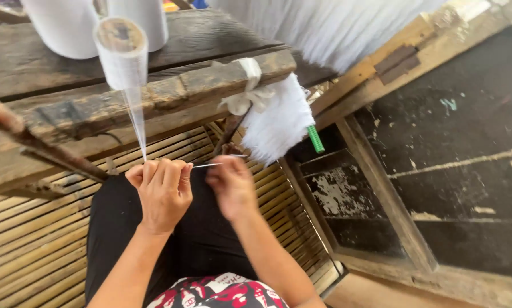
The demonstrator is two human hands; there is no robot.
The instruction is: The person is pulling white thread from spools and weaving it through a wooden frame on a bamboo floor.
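A seated person's left hand (163, 191) and right hand (231, 183) both pinch a fine white thread (205, 165) stretched taut between them — above the lap. Beyond, it rises to a white spool (122, 54) on the wooden beam (170, 94). Pulling harder could snap it.
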